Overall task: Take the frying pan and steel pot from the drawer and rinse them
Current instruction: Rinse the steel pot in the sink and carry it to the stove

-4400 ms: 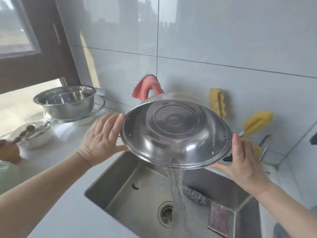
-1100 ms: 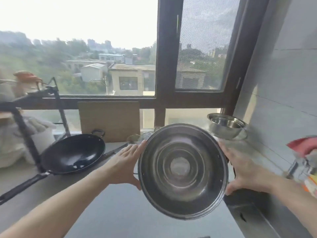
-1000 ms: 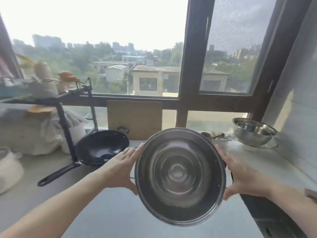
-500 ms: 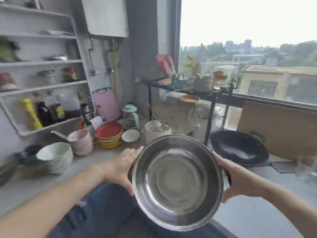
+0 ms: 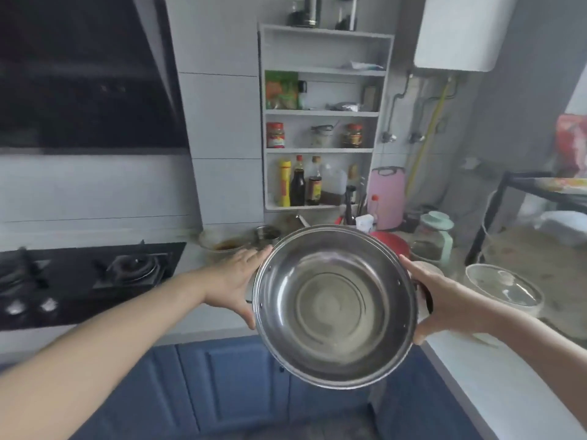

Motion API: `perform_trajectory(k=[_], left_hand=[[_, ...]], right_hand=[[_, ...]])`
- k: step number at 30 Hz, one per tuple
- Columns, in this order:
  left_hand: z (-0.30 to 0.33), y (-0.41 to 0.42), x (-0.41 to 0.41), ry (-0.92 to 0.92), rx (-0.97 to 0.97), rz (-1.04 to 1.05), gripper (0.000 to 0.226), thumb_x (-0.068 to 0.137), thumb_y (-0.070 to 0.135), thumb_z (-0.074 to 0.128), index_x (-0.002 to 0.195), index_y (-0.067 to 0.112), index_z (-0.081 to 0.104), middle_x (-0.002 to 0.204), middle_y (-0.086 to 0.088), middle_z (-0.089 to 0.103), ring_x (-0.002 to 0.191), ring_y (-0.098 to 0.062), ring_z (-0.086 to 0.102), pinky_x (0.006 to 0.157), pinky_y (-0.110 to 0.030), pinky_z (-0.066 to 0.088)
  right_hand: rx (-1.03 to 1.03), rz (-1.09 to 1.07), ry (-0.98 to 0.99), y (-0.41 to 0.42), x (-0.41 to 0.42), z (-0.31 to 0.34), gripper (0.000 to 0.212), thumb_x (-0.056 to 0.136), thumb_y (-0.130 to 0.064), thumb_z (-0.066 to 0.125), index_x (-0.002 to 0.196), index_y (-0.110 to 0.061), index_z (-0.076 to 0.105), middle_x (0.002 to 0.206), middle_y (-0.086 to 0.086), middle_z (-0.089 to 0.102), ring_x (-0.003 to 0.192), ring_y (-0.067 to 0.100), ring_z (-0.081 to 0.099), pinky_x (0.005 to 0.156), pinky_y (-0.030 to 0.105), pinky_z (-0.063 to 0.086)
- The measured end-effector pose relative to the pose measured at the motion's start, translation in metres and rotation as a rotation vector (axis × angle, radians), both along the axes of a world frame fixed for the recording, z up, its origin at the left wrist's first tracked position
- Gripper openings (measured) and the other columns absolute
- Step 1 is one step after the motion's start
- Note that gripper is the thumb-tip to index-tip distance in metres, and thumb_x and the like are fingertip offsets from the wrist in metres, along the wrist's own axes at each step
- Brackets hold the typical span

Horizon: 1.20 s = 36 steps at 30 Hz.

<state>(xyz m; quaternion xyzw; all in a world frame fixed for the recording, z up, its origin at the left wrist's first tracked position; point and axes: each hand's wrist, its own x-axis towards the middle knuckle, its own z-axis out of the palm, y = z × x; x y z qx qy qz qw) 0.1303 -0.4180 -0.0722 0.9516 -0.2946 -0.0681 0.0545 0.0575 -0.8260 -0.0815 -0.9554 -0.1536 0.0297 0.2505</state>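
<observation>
A: Views logged?

B: One only, the head-worn wide-angle. No second view, so no shared region to record.

A: Where does it look from?

B: From the wearer's head, forward and slightly down, across both outstretched forearms. It faces a kitchen corner: gas hob (image 5: 85,281) at the left, wall shelf (image 5: 320,122) dead ahead, the bench (image 5: 495,376) running down the right edge.

A: How near?

B: Close. The steel pot (image 5: 333,308), mouth tilted to the lens, fills the lower centre at arm's length. Blue cabinet doors (image 5: 228,385) lie directly below.

A: Distortion?

B: Verticals bow outward toward the frame edges.
</observation>
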Motion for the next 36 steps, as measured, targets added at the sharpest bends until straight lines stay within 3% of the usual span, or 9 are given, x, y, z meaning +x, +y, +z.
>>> perform_trajectory(k=[4, 6, 9, 14, 18, 23, 28, 32, 36], left_hand=[[-0.012, 0.082, -0.014, 0.002, -0.033, 0.158, 0.152, 0.049, 0.062, 0.086, 0.149, 0.027, -0.023, 0.162, 0.001, -0.002, 0.147, -0.017, 0.001, 0.117, -0.026, 0.003], [-0.021, 0.123, -0.024, 0.018, -0.038, 0.242, 0.150, 0.051, 0.058, 0.087, 0.149, 0.029, -0.023, 0.162, 0.000, -0.002, 0.148, -0.017, 0.000, 0.114, -0.024, 0.002], [-0.033, 0.186, -0.031, 0.047, -0.033, 0.377, 0.151, 0.047, 0.061, 0.087, 0.146, 0.038, -0.026, 0.162, 0.002, -0.001, 0.148, -0.017, 0.000, 0.118, -0.027, 0.005], [-0.048, 0.282, -0.026, 0.094, 0.017, 0.505, 0.156, 0.031, 0.082, 0.071, 0.144, 0.040, -0.028, 0.158, 0.001, 0.014, 0.144, -0.014, 0.009, 0.117, -0.027, 0.012], [-0.059, 0.339, -0.004, 0.129, 0.051, 0.537, 0.152, 0.046, 0.066, 0.083, 0.147, 0.033, -0.025, 0.157, -0.001, 0.013, 0.146, -0.017, 0.008, 0.116, -0.027, 0.011], [-0.074, 0.381, 0.043, 0.114, 0.090, 0.530, 0.150, 0.049, 0.063, 0.085, 0.147, 0.035, -0.024, 0.158, -0.001, 0.012, 0.146, -0.016, 0.007, 0.116, -0.031, 0.017], [-0.093, 0.383, 0.102, 0.155, 0.096, 0.514, 0.151, 0.046, 0.065, 0.085, 0.146, 0.039, -0.025, 0.159, 0.003, 0.011, 0.148, -0.017, 0.002, 0.118, -0.045, 0.022], [-0.127, 0.365, 0.146, 0.205, 0.081, 0.480, 0.148, 0.052, 0.059, 0.086, 0.149, 0.030, -0.022, 0.161, 0.000, 0.007, 0.148, -0.017, 0.000, 0.117, -0.035, 0.015], [-0.173, 0.349, 0.187, 0.248, 0.046, 0.443, 0.151, 0.048, 0.062, 0.086, 0.149, 0.032, -0.022, 0.160, 0.002, 0.009, 0.148, -0.018, 0.002, 0.119, -0.034, 0.012]], right_hand=[[0.000, 0.169, 0.019, 0.079, 0.053, -0.005, 0.148, 0.039, -0.037, 0.095, 0.148, -0.053, -0.004, 0.136, -0.044, 0.023, 0.125, -0.021, 0.026, 0.097, 0.001, 0.024], [-0.005, 0.264, 0.049, 0.122, 0.078, -0.014, 0.147, 0.040, -0.045, 0.096, 0.148, -0.055, -0.003, 0.146, -0.038, 0.027, 0.134, -0.017, 0.023, 0.114, 0.016, 0.023], [-0.025, 0.356, 0.075, 0.187, 0.120, -0.035, 0.149, 0.039, -0.063, 0.093, 0.149, -0.051, -0.007, 0.155, -0.024, 0.027, 0.143, -0.001, 0.023, 0.120, 0.037, 0.023], [-0.006, 0.488, 0.136, 0.299, 0.165, -0.053, 0.135, 0.048, -0.050, 0.093, 0.140, -0.059, -0.005, 0.132, -0.039, 0.038, 0.123, -0.004, 0.042, 0.093, 0.001, 0.028], [0.005, 0.516, 0.168, 0.366, 0.199, -0.078, 0.136, 0.049, -0.047, 0.094, 0.140, -0.063, -0.007, 0.132, -0.026, 0.048, 0.116, 0.001, 0.047, 0.092, 0.011, 0.035], [0.018, 0.470, 0.209, 0.407, 0.241, -0.102, 0.139, 0.052, -0.038, 0.095, 0.147, -0.052, -0.006, 0.124, -0.026, 0.045, 0.102, -0.019, 0.042, 0.077, 0.002, 0.035], [-0.009, 0.398, 0.239, 0.404, 0.287, -0.124, 0.143, 0.050, -0.034, 0.096, 0.149, -0.044, -0.007, 0.120, -0.021, 0.043, 0.088, -0.021, 0.043, 0.073, 0.003, 0.036], [-0.036, 0.349, 0.286, 0.383, 0.320, -0.151, 0.145, 0.045, -0.040, 0.095, 0.151, -0.047, -0.004, 0.116, -0.015, 0.051, 0.086, -0.007, 0.049, 0.074, 0.010, 0.038], [-0.056, 0.326, 0.345, 0.361, 0.346, -0.184, 0.146, 0.042, -0.046, 0.094, 0.150, -0.049, -0.004, 0.119, -0.016, 0.051, 0.088, -0.012, 0.046, 0.074, 0.009, 0.036]])
